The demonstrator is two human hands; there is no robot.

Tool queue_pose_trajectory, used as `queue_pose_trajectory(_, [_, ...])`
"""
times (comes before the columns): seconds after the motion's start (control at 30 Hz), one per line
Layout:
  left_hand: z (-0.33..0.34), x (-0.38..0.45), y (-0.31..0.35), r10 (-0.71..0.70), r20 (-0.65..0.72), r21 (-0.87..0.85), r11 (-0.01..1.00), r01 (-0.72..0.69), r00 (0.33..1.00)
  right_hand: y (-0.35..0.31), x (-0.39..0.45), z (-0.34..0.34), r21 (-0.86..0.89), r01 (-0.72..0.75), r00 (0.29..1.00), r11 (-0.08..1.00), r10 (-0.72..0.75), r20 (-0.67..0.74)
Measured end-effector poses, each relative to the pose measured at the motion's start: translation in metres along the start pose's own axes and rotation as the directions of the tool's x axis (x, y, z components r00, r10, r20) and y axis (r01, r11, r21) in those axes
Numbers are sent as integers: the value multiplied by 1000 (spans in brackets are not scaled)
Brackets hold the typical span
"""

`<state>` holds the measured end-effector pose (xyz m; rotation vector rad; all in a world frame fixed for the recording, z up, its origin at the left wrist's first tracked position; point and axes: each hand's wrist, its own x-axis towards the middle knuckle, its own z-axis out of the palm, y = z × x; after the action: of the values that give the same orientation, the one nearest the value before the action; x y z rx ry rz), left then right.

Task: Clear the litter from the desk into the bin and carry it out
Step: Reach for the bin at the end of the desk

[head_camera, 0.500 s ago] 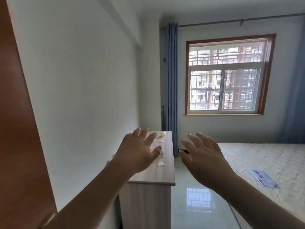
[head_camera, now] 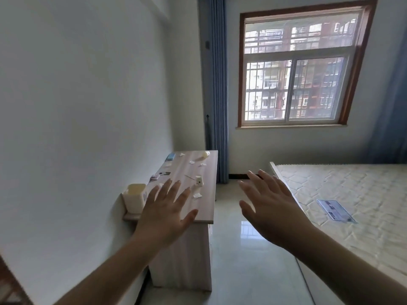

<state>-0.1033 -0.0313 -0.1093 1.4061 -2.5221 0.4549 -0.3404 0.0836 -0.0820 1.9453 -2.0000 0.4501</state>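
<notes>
My left hand [head_camera: 167,208] and right hand [head_camera: 269,205] hover spread and empty before the desk [head_camera: 187,170], where litter [head_camera: 197,195] and a bin [head_camera: 134,197] sit.

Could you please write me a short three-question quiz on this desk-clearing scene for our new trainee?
1. True or false: the left hand is gripping a scrap of litter.
2. Where does the cream bin stand? A) on the floor by the bed B) on the near left corner of the desk, against the wall C) on the windowsill
3. Fill in: the small paper cup lies near the desk's ____ edge.

Key: 1. False: both the left hand and the right hand are spread open and hold nothing. 2. B. 3. Right; white crumpled scraps lie beside it.
</notes>
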Motion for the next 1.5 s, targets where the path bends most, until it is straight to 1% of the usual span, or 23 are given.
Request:
queue_pose_trajectory(0.13, [20,18,21,-8,17,-18,1000,8,1000,30,6,25,-5,-10,998,1000,10,67])
queue_pose_trajectory(0.23, [32,27,27,8,63,-9,1000,-7,998,41,10,45,38,-14,995,999,10,99])
queue_pose_trajectory(0.37, [43,46,24,25,140,-5,1000,-24,990,38,23,71,67,37,993,997,-44,108])
queue_pose_trajectory(0.5, [63,53,13,1,147,-22,1000,2,989,26,46,97,128,45,992,991,-60,115])
queue_pose_trajectory(0.6, [81,55,-14,-58,184,-33,997,65,981,11,72,115,150,58,989,987,-77,128])
queue_pose_trajectory(0.67, [93,56,-40,-112,222,-25,992,120,969,-2,92,128,155,84,986,984,-105,131])
queue_pose_trajectory(0.73, [103,57,-68,-159,232,-9,986,166,960,-21,114,140,154,114,980,982,-136,144])
queue_pose_trajectory(0.9, [127,70,-140,-207,158,118,975,189,966,-72,174,170,172,203,957,964,-232,172])
queue_pose_trajectory(1.07, [144,88,-198,-196,126,107,977,183,973,-116,221,202,204,234,943,950,-274,191])
queue_pose_trajectory(1.27, [174,121,-234,-192,97,60,981,187,977,-138,267,246,232,265,925,936,-314,212])
queue_pose_trajectory(1.5, [234,173,-254,-244,203,79,969,233,948,-127,330,310,177,341,895,923,-377,239])
